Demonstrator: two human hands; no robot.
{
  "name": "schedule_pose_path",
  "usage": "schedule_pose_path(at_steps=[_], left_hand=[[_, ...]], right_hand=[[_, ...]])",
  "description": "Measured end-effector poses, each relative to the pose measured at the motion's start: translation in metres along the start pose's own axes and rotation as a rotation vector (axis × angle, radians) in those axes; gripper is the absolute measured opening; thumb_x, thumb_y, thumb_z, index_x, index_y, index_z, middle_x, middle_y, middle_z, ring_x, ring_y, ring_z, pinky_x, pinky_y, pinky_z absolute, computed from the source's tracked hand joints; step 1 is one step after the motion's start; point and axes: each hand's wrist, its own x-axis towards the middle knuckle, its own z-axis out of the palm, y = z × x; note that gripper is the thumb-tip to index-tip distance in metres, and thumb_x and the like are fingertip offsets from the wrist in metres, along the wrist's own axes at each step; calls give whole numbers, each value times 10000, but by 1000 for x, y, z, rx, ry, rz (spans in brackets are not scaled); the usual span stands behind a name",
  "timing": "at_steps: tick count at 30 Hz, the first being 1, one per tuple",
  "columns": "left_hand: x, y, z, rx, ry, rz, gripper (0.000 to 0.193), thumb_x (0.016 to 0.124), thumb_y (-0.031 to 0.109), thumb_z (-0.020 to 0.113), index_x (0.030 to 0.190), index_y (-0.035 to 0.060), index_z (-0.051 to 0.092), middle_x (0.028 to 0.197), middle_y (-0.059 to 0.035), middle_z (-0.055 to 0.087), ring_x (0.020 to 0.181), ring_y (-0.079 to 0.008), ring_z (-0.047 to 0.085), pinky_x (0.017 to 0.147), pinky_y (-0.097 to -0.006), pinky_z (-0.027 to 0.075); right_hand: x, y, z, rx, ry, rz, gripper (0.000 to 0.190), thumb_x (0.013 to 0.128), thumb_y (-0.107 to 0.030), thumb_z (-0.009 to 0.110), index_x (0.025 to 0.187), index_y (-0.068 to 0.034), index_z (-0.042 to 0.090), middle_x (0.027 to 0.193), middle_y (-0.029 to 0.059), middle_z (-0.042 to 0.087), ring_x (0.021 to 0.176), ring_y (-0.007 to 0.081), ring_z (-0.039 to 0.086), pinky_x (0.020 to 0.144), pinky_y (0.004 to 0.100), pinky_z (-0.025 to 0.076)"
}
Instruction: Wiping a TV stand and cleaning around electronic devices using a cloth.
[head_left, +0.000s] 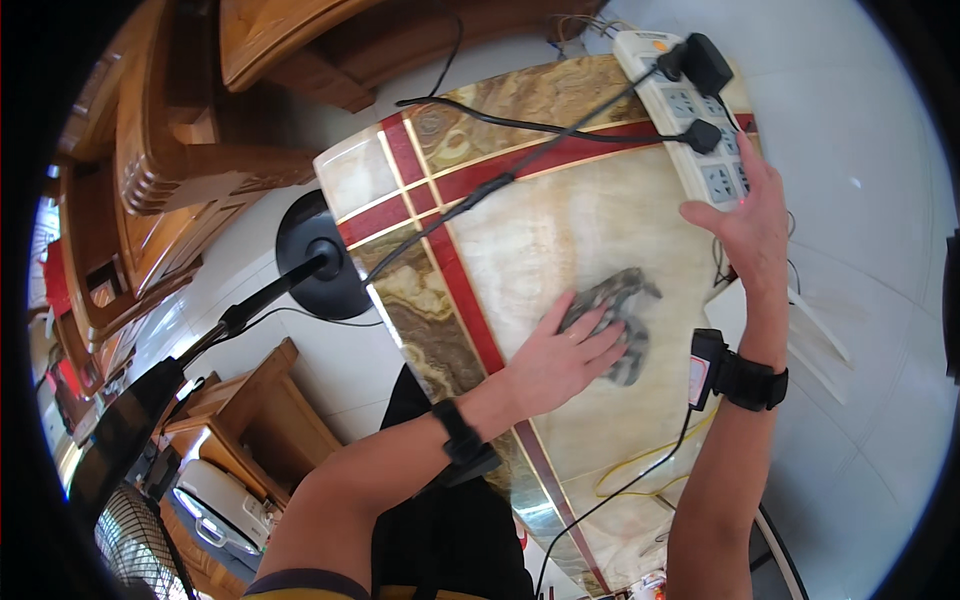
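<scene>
My left hand (570, 360) presses down on a crumpled grey patterned cloth (634, 330), fingers spread across it. The cloth is blurred and lies on the polished stone-look tabletop (517, 255). At the far right side of the table, my right hand (754, 217) has its thumb and fingers around the near end of a white power strip (675, 127). A black power adapter (705, 64) and a black plug (703, 136) sit in its sockets. Part of the strip's right edge is hidden behind my fingers.
Black cables (495, 184) cross the table from the strip to the left. A black round stand base (319, 251) rests on the floor beside the table. A yellow cord (637, 457) lies near my right forearm. Carved wooden furniture (172, 172) stands left, with a white appliance (221, 502) below.
</scene>
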Motion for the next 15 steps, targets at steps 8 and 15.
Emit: schedule_pose_path(at_steps=[8, 15], left_hand=[[-40, -99, -68, 284, 160, -443, 513, 720, 142, 648, 1220, 164, 535, 1275, -52, 509, 1196, -309, 456, 1017, -550, 305], [-40, -114, -72, 459, 309, -674, 455, 819, 156, 615, 1244, 51, 488, 1295, -158, 478, 1186, -375, 434, 987, -482, 344]], right_hand=[[-32, 34, 30, -110, 75, 43, 958, 553, -297, 803, 1377, -70, 368, 1240, 198, 481, 1144, 347, 472, 935, 423, 405], [-56, 18, 59, -165, 16, 199, 986, 632, -412, 774, 1433, -135, 271, 1413, 213, 333, 1283, 361, 358, 985, 511, 352]])
